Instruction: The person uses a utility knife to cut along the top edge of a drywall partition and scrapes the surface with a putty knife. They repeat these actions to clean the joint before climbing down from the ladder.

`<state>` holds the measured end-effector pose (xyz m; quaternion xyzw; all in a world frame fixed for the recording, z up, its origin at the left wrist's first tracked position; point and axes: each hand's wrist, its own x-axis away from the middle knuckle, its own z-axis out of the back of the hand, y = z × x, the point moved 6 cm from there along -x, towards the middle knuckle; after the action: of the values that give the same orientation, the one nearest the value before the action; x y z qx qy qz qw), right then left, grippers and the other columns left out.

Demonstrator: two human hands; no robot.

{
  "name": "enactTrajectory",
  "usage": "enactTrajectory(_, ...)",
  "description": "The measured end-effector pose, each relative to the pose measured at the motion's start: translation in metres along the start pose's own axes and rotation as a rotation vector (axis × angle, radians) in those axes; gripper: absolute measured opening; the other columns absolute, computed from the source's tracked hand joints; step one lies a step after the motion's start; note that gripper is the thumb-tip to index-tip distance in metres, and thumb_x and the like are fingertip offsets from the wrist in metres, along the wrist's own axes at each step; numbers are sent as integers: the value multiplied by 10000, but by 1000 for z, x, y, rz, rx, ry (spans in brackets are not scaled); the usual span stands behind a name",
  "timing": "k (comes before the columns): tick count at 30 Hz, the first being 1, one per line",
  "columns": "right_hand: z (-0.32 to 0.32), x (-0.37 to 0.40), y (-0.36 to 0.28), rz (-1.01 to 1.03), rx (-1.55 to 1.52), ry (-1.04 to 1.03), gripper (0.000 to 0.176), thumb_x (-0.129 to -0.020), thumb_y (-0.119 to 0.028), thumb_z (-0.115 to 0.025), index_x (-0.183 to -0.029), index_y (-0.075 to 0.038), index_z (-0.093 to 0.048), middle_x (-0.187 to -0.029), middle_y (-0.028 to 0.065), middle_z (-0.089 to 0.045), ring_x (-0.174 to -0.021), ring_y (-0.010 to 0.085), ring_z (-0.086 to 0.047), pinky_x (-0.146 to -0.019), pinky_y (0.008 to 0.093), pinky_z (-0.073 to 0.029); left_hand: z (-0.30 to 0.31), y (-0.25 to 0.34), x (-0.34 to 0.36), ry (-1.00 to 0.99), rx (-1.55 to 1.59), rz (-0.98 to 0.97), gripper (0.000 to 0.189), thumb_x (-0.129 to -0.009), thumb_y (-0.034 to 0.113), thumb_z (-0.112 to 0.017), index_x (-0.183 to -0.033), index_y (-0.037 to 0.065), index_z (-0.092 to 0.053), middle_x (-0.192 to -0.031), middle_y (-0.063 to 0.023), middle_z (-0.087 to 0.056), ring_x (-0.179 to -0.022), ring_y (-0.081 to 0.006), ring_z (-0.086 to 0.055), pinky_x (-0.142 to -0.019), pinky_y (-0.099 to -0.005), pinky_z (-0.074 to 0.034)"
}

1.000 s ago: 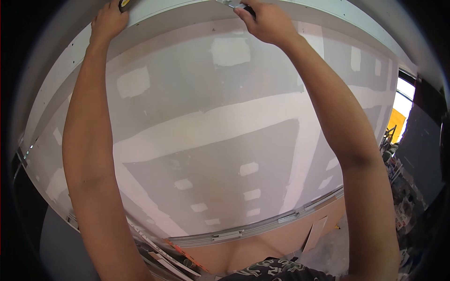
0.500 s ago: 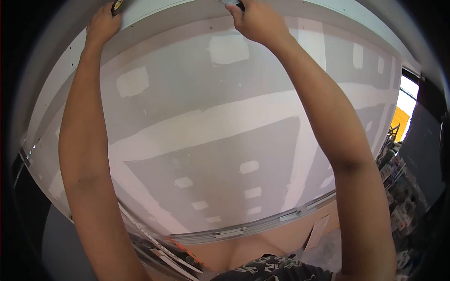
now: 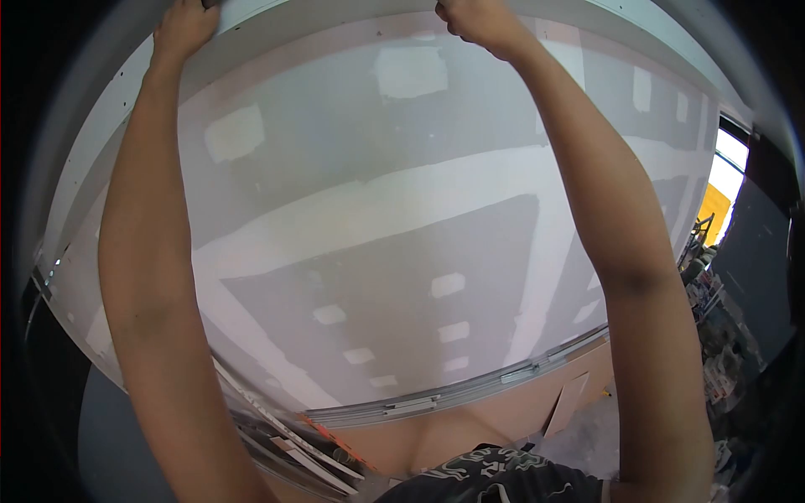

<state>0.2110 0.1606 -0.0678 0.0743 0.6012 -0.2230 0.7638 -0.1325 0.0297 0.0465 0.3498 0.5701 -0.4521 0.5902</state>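
Note:
Both my arms reach up to the top edge of the view, beside a white board edge dotted with screws (image 3: 251, 18). My left hand (image 3: 184, 33) is closed round a dark-handled tool (image 3: 210, 3), of which only a small end shows. My right hand (image 3: 486, 25) is closed in a fist at the top, and what it grips is cut off by the frame. Behind and below the hands is a grey plasterboard wall (image 3: 335, 168) with pale patches and bands of joint compound.
Metal strips (image 3: 411, 406) lie along the wall's foot. Long white strips (image 3: 302, 457) lean at lower left. An offcut board (image 3: 567, 404) leans against the pinkish lower panel (image 3: 478, 432). Cluttered supplies (image 3: 721, 360) stand at right, below a bright opening (image 3: 726, 180).
My right hand has shifted right and slightly up, and the black handle and greyish blade-like part seen in it are now out of view. My left hand has risen slightly.

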Motion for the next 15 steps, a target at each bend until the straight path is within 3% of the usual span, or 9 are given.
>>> enactTrajectory(1,1,4,4,-160,-243,-122,453,-1086,-355,-469,-1207,50,-631,-786,75,-653,-661,197,-608,-596,347,-491,20,18,17,-21,74,121,360,-949,130,-522,-1271,-16,-590,-1290,-236,-604,-1264,-389,-544,-1103,-498,-414)
enactTrajectory(2,5,9,0,-191,-383,-205,435,-1087,-353,-482,-1186,38,-643,-744,3,-570,-605,107,-484,-542,297,-413,2,0,5,-20,74,116,360,-949,130,-522,-1271,-16,-590,-1290,-236,-604,-1264,-389,-544,-1103,-498,-414)
enactTrajectory(4,14,9,0,-242,-457,-227,432,-1083,-354,-490,-1194,35,-643,-747,2,-570,-597,103,-473,-538,295,-406,-41,-42,-30,151,-74,-117,526,-924,346,-511,-1381,95,-577,-1323,-218,-629,-1243,-414,-581,-1047,-514,-452)
enactTrajectory(6,15,9,-4,-293,-533,-251,429,-1080,-355,-498,-1202,31,-642,-750,0,-570,-589,98,-462,-534,294,-399,-43,-43,-32,144,-82,-127,527,-924,346,-507,-1383,96,-579,-1328,-217,-628,-1247,-414,-581,-1051,-515,-452)
enactTrajectory(8,20,6,-13,-202,-98,-217,446,-1087,-356,-465,-1218,40,-619,-805,81,-655,-644,193,-598,-591,358,-490,-44,-44,-33,136,-91,-132,529,-923,346,-503,-1384,97,-580,-1334,-216,-627,-1252,-413,-580,-1054,-516,-451)
enactTrajectory(9,12,3,-9,-197,-96,-217,446,-1087,-356,-465,-1218,40,-619,-805,81,-655,-644,193,-598,-591,358,-490,-40,-42,-32,129,-96,-109,531,-923,343,-500,-1387,96,-579,-1342,-213,-624,-1259,-410,-577,-1059,-512,-450)
enactTrajectory(11,7,2,-16,263,374,103,462,-1093,-351,-417,-1200,55,-610,-921,216,-706,-834,358,-698,-738,468,-558,-40,-39,-31,121,-99,-93,534,-923,341,-497,-1390,94,-578,-1350,-210,-622,-1267,-407,-574,-1065,-508,-449)
enactTrajectory(12,7,11,-24,142,428,35,462,-1095,-347,-393,-1212,55,-588,-1008,304,-693,-1012,459,-673,-875,533,-542,-42,-40,-30,142,-80,-110,540,-923,341,-497,-1395,93,-575,-1357,-206,-620,-1271,-405,-572,-1069,-506,-448)
enactTrajectory(15,3,19,-27,-3,420,5,452,-1091,-355,-416,-1255,40,-564,-1012,289,-695,-995,439,-682,-860,528,-546,-42,-38,-29,152,-62,-119,550,-921,340,-498,-1407,91,-568,-1369,-201,-616,-1280,-402,-567,-1075,-504,-444)
